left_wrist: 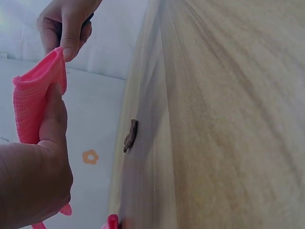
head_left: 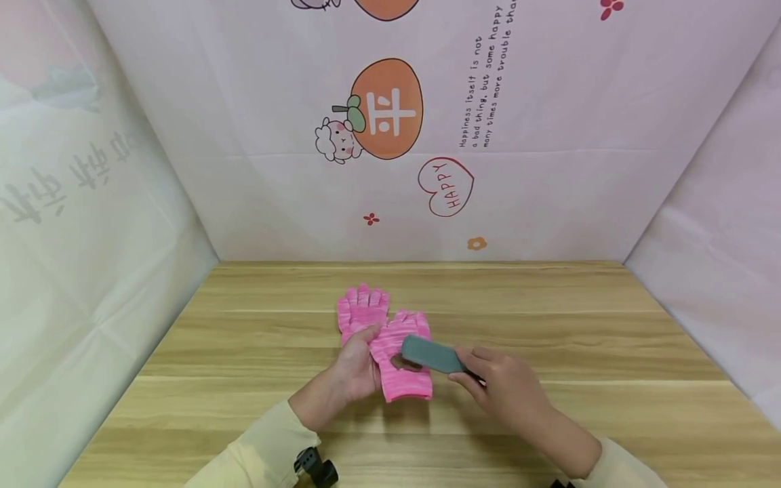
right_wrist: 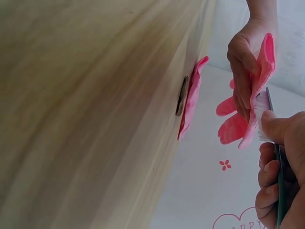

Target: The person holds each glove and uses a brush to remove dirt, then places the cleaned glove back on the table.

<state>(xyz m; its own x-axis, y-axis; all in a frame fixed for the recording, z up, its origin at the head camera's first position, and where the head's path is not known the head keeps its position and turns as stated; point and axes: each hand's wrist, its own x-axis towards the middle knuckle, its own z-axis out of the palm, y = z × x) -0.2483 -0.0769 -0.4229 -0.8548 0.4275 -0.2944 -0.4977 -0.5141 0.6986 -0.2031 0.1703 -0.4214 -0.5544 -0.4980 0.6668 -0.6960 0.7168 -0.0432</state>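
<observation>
My left hand (head_left: pixel 360 366) holds up a pink striped knit glove (head_left: pixel 393 339), thumb on its near face and fingers behind. A dark brown patch (head_left: pixel 404 362) marks the glove below its palm. My right hand (head_left: pixel 509 386) grips a grey-green brush (head_left: pixel 430 354) by its handle, fingers curled round it. In the right wrist view the brush's white bristles (right_wrist: pixel 261 107) are right at the held glove's face. A second pink glove (head_left: pixel 361 308) lies on the table, fingers pointing away, partly covered by the held one.
A wood-grain table (head_left: pixel 244 393) lies under both hands. On it a small dark brown piece (left_wrist: pixel 131 136) shows in both wrist views, beside the lying glove. White printed sheets (head_left: pixel 274 203) stand behind the table and at both sides. A black device (head_left: pixel 316 468) is strapped at the left sleeve.
</observation>
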